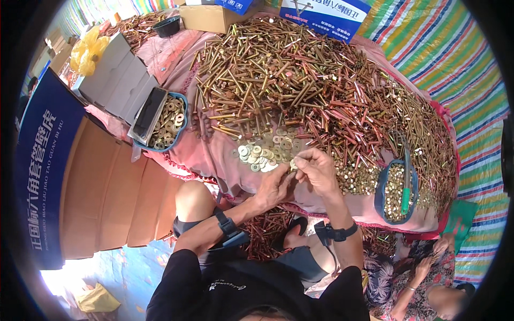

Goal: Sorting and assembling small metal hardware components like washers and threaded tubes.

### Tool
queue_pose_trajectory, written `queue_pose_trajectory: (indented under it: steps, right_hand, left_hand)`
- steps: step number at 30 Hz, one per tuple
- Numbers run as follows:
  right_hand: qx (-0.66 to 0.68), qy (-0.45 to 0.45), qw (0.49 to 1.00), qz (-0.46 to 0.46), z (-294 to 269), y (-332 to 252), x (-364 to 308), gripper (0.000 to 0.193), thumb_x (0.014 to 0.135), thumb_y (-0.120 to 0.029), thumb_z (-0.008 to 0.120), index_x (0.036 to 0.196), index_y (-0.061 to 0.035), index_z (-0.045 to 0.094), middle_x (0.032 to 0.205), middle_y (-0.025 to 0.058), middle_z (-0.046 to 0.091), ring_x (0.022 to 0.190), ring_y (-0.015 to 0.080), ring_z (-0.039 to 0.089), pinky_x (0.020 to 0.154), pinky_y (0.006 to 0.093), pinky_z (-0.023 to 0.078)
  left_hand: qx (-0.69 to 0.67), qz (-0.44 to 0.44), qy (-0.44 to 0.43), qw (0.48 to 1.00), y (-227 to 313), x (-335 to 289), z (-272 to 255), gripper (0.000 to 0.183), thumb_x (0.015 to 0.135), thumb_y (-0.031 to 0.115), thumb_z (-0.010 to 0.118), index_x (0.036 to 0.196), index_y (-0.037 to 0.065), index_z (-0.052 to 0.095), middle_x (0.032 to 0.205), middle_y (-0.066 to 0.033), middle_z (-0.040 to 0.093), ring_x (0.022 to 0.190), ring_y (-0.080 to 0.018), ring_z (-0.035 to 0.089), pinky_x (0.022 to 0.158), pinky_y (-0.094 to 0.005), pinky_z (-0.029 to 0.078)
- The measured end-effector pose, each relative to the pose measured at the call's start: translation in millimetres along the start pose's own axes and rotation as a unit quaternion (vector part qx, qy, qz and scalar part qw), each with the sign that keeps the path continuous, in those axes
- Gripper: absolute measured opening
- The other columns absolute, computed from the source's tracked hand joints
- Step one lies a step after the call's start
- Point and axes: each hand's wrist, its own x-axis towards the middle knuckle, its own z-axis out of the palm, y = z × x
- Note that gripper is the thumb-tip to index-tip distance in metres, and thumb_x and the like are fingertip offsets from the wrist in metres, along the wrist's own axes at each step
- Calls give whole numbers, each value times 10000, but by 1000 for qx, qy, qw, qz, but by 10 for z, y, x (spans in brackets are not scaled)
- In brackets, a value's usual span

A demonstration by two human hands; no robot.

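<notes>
My left hand (274, 185) and my right hand (317, 170) meet at the front edge of a cloth-covered work surface. Between their fingertips shows a small brass-coloured washer (293, 165); the right fingers pinch it. The left fingers are curled closed beside it, and what they hold is hidden. Just beyond my hands lies a loose heap of flat washers (259, 156). Behind that spreads a large pile of long brass-coloured and reddish bolts (278, 75). Small nuts (357, 179) are heaped to the right of my right hand.
At left stands a blue basket of washers (170, 125) with a dark phone (150, 111) on its edge. At right, a blue basket (381, 195) holds nuts and a green-handled tool (405, 200). Cartons (115, 192) line the left side. Another person's hands (425, 262) work at lower right.
</notes>
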Motion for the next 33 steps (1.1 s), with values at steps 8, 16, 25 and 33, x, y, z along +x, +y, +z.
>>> queue_pose_trajectory:
  steps: [8,16,25,33]
  right_hand:
    - [-440,193,862,-163,-172,-52,159,303,935,-223,726,1060,45,658,869,171,718,674,276,712,658,406,568]
    - [-593,208,777,-39,-291,-138,370,258,910,-234,708,1024,-4,724,913,209,725,853,421,695,766,527,506]
    - [-301,70,947,-86,-535,-449,-139,283,967,-236,713,1079,24,723,840,47,690,683,63,586,579,236,455]
    - [-356,42,920,-161,-248,-622,-254,268,958,-238,703,997,27,724,845,78,718,769,119,634,702,302,502]
  left_hand:
    - [60,13,11,998,154,-14,-31,253,996,41,614,1248,54,591,818,-111,635,659,-168,588,602,-305,492]
    - [81,63,11,995,184,3,-63,455,992,59,625,1424,94,488,871,-164,682,712,-288,687,651,-347,538]
    - [47,59,13,997,113,21,-55,301,1051,161,583,1318,25,609,873,-88,614,724,-137,613,652,-275,510]
    - [71,112,38,991,105,47,-11,251,1015,118,620,1248,29,652,923,-144,671,724,-226,656,660,-334,536]
